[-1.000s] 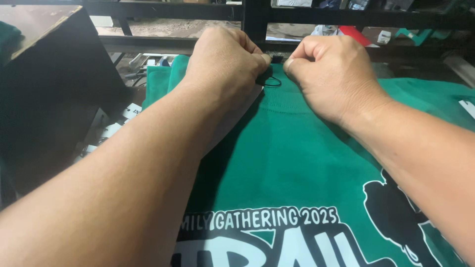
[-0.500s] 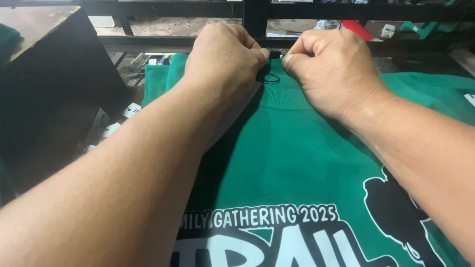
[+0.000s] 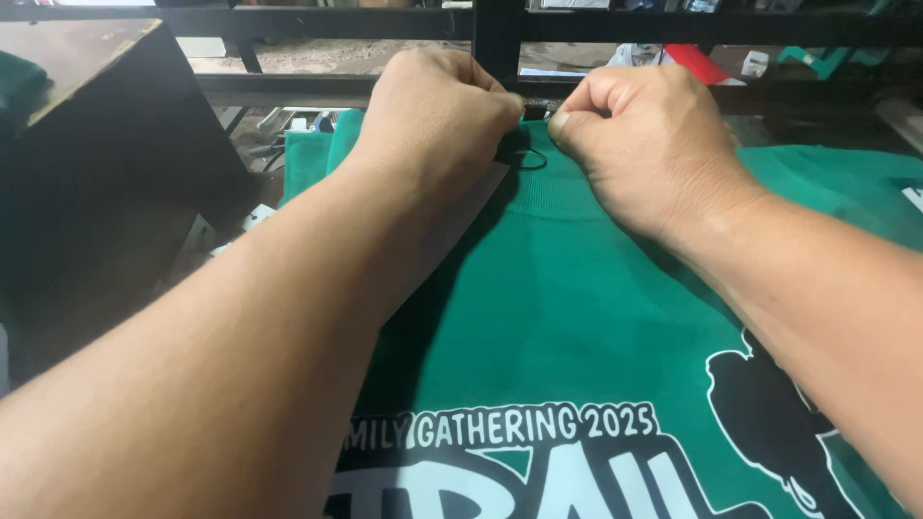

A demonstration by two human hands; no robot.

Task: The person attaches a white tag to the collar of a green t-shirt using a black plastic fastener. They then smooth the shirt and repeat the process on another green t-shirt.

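A green T-shirt [image 3: 577, 317] with a white and black print lies flat in front of me. Both my fists rest at its far edge, by the collar. My left hand [image 3: 433, 120] is closed, its fingertips pinching the fabric edge next to a small dark loop [image 3: 524, 154]. My right hand [image 3: 649, 144] is closed too, thumb and forefinger pinching the same edge just right of the loop. The two hands nearly touch. What the fingers grip beyond the cloth is hidden.
A black metal frame [image 3: 500, 34] runs across right behind the hands. A dark wooden box [image 3: 106, 144] stands at the left. Red and white items [image 3: 692, 62] lie behind the frame at the right. More green cloth [image 3: 308, 154] hangs off the left side.
Both hands stay at the collar edge; they have shifted only slightly, with the right thumb pressed closer to the loop.
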